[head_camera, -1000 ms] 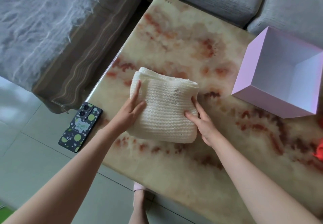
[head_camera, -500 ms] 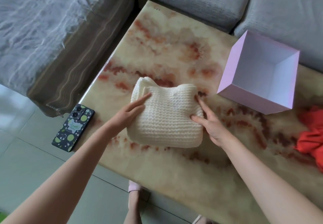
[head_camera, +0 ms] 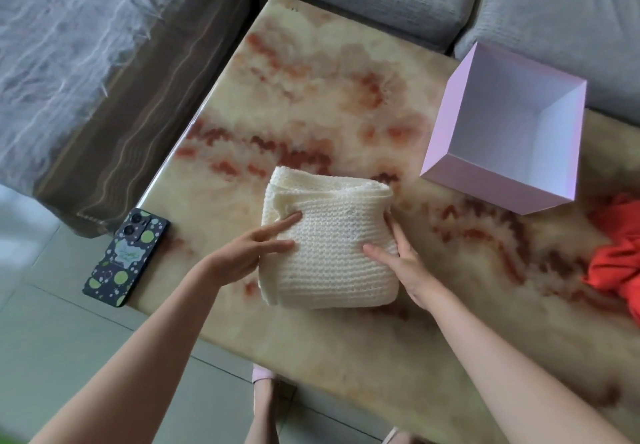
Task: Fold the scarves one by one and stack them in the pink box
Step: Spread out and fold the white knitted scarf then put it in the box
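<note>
Both the left hand (head_camera: 249, 253) and right hand (head_camera: 405, 263) still press straight-fingered against the folded cream scarf (head_camera: 329, 246).

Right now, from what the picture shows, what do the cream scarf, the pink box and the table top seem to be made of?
Cream scarf: thick knitted yarn, perhaps wool or acrylic; matte, with clear rows of stitches.
Pink box: thin stiff card, probably paperboard; sharp straight edges, smooth pale inside.
Table top: polished marble-like stone or an imitation; red-brown veins and a soft sheen.

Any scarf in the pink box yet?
No, the pink box shows only bare white inner walls; the folded cream scarf lies on the table between the left hand and right hand.
</note>
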Demonstrator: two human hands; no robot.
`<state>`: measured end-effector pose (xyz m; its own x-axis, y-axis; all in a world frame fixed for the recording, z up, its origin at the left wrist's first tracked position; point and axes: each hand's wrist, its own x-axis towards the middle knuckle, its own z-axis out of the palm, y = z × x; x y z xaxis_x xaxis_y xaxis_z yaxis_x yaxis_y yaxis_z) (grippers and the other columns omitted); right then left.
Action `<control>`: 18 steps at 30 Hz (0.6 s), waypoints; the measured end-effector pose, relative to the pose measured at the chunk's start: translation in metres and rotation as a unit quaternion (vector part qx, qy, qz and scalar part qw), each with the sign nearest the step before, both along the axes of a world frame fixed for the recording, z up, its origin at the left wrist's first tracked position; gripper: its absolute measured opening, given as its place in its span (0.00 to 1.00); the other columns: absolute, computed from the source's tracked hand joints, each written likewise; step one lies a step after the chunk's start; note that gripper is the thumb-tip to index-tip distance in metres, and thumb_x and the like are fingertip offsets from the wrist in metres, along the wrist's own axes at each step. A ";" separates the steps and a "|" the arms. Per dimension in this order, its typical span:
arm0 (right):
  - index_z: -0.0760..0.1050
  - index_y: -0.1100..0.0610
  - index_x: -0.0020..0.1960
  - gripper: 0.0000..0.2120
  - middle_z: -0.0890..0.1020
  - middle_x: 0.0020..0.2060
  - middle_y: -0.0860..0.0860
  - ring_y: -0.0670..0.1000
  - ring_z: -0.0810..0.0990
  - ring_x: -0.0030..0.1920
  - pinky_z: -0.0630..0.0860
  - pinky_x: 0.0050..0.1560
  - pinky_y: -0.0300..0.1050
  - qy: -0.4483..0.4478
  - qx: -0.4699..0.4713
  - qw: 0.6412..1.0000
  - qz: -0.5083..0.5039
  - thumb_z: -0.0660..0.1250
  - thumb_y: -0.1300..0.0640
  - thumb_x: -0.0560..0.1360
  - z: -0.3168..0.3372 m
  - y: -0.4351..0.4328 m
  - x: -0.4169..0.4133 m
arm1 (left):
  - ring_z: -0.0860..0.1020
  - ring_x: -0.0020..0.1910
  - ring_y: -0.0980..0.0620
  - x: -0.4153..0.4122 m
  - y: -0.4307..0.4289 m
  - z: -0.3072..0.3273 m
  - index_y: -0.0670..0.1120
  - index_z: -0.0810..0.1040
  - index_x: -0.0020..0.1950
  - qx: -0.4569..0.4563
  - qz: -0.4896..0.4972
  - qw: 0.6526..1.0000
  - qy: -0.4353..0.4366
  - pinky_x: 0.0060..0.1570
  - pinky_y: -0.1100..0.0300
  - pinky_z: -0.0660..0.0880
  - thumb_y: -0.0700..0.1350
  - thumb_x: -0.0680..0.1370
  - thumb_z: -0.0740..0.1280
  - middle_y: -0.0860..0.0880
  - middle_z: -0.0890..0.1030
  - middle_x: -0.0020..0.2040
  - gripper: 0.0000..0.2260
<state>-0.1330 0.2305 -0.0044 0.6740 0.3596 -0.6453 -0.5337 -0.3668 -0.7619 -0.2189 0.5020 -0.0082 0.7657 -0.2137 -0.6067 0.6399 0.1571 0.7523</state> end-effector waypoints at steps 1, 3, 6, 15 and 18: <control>0.57 0.38 0.73 0.38 0.75 0.60 0.39 0.35 0.74 0.57 0.71 0.51 0.32 0.000 0.001 1.000 -0.001 0.72 0.57 0.71 -0.001 -0.002 0.001 | 0.67 0.66 0.63 0.000 0.001 -0.001 0.60 0.73 0.66 -0.025 0.003 1.000 0.010 0.68 0.61 0.66 0.42 0.73 0.69 0.67 0.65 0.67 0.24; 0.58 0.38 0.73 0.37 0.74 0.61 0.38 0.33 0.73 0.57 0.70 0.51 0.31 0.006 0.009 1.000 0.004 0.70 0.60 0.73 -0.002 -0.005 0.003 | 0.67 0.66 0.63 -0.002 0.003 -0.004 0.58 0.75 0.65 -0.020 0.003 1.000 0.011 0.67 0.61 0.66 0.39 0.72 0.70 0.68 0.68 0.65 0.24; 0.58 0.35 0.70 0.35 0.73 0.60 0.34 0.32 0.72 0.57 0.69 0.53 0.31 -0.001 0.015 1.000 0.018 0.68 0.63 0.73 -0.001 -0.007 0.005 | 0.67 0.66 0.66 -0.005 0.002 -0.006 0.56 0.76 0.64 0.020 0.031 0.999 -0.018 0.64 0.65 0.66 0.39 0.72 0.70 0.67 0.71 0.64 0.23; 0.60 0.38 0.71 0.35 0.73 0.63 0.37 0.36 0.72 0.62 0.68 0.60 0.34 -0.033 0.026 0.999 0.023 0.70 0.62 0.73 0.014 -0.016 0.008 | 0.67 0.67 0.65 0.001 -0.013 0.007 0.59 0.74 0.66 0.071 0.043 0.993 -0.083 0.69 0.61 0.65 0.45 0.72 0.71 0.69 0.67 0.67 0.24; 0.62 0.36 0.68 0.33 0.74 0.62 0.36 0.33 0.73 0.59 0.70 0.59 0.33 -0.050 0.030 0.998 0.018 0.69 0.64 0.73 0.027 -0.022 0.012 | 0.67 0.68 0.65 0.007 -0.023 0.018 0.59 0.74 0.67 0.096 0.053 0.987 -0.117 0.69 0.61 0.64 0.46 0.72 0.73 0.65 0.68 0.69 0.25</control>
<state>-0.1209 0.2087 0.0221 0.7194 0.4215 -0.5520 -0.4411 -0.3366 -0.8319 -0.2116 0.4786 0.0096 0.9017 -0.0222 -0.4318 0.4324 0.0542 0.9001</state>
